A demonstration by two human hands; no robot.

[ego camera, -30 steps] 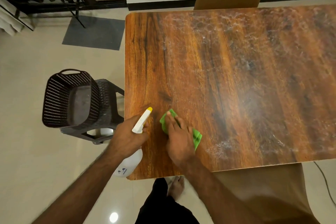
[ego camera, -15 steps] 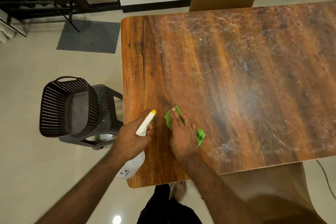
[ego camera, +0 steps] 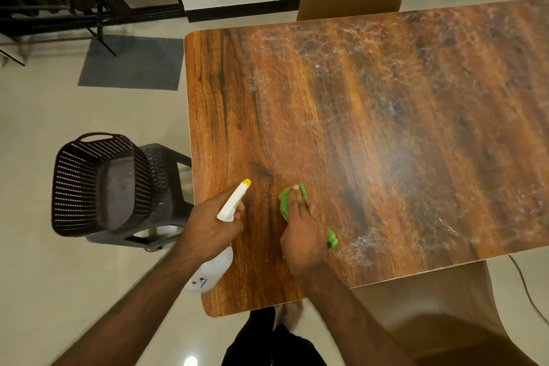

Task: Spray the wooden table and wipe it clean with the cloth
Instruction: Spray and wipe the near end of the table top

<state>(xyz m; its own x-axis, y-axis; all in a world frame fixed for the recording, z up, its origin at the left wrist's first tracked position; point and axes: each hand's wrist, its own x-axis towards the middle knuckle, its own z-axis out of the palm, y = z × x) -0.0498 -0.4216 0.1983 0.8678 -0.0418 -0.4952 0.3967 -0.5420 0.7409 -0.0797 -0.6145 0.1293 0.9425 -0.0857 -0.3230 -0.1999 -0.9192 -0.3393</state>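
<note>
Worktop (ego camera: 386,142) is showing haze toward two o'clock; right hand (ego camera: 303,232), fingers (ego camera: 298,203) flat, is pressing cloth (ego camera: 284,202), left hand (ego camera: 208,229) gripping bottle (ego camera: 211,273); I'm risking missed streaks.

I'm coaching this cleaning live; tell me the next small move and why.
Probably slide the right hand, flat on the green cloth, rightward into the spray streaks by the table edge. Wood by the cloth looks clear; that patch is streaky. The left hand grips the spray bottle.
</note>
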